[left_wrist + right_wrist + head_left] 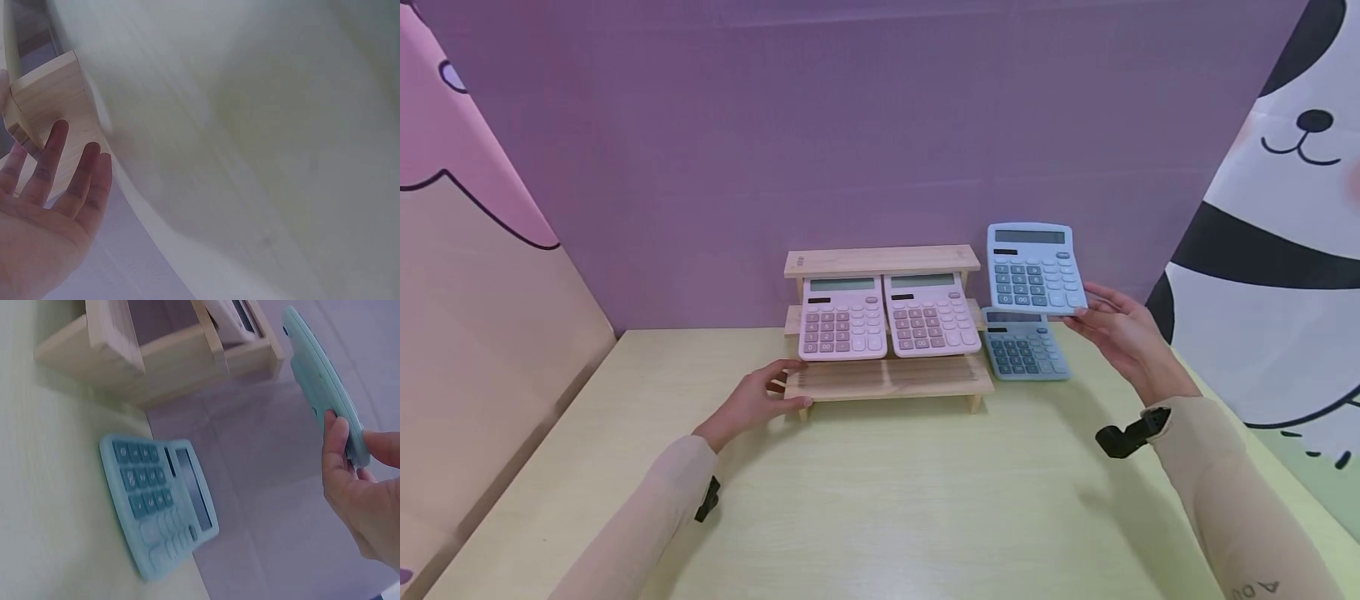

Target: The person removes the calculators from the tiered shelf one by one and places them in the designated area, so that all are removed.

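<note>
1. Two light beige sleeves, left and right, reach across one pale wooden table, a black wrist device at each cuff.
2. The left hand grips the left end of the lowest tier of one three-tier wooden stand, thumb at the front.
3. The right hand pinches a raised light-blue calculator by its lower right corner, between thumb and fingers.
4. A second light-blue calculator sits below it on the table, beside the stand's right end.
5. Two pink calculators lean back side by side on the stand, keys facing out, bringing the count to four.
6. Behind hangs one purple backdrop; one panda print fills the right side.
</note>
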Tool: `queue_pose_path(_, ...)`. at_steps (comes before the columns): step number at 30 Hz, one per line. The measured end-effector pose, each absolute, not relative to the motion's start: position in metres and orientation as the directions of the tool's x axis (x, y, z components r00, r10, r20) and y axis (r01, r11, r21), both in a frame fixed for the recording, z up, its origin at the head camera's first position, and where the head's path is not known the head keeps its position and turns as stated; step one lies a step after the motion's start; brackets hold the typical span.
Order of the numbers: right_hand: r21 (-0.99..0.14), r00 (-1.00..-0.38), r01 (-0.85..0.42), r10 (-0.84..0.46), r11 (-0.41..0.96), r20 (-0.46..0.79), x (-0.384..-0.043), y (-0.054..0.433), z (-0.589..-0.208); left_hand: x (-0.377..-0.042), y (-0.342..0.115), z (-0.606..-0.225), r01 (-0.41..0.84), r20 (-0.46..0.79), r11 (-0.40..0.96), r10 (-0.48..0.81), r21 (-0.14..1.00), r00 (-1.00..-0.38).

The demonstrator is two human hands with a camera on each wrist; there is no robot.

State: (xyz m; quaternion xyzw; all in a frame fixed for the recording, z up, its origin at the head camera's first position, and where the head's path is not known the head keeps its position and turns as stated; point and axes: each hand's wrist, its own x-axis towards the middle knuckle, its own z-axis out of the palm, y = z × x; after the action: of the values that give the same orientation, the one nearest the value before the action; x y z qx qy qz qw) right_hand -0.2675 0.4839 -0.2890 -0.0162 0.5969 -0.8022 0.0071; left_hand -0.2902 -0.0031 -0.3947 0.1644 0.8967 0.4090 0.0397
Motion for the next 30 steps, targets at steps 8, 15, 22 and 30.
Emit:
queue_pose_path(8, -0.936, -0.999, 0.009, -0.047, -0.352, 0.008, -0.265, 0.503, -0.299, -0.288, -0.004, -0.393, 0.253, 0.052, 0.617, 0.325, 0.745, -0.944)
queue_pose_path(15, -0.904, -0.997, 0.02, -0.078, -0.427, 0.016, -0.262, 0.518, -0.314, -0.286, -0.003, -0.39, 0.246, 0.047, 0.616, 0.321, 0.748, -0.946)
queue_pose_path(22, -0.918, -0.995, 0.027, -0.1, -0.395, 0.014, -0.259, 0.532, -0.331, -0.286, -0.002, -0.39, 0.248, 0.049, 0.611, 0.324, 0.752, -0.945)
queue_pose_path(30, -0.946, -0.994, 0.052, -0.107, -0.319, -0.019, -0.257, 0.548, -0.347, -0.286, -0.002, -0.39, 0.252, 0.054, 0.619, 0.32, 0.744, -0.946)
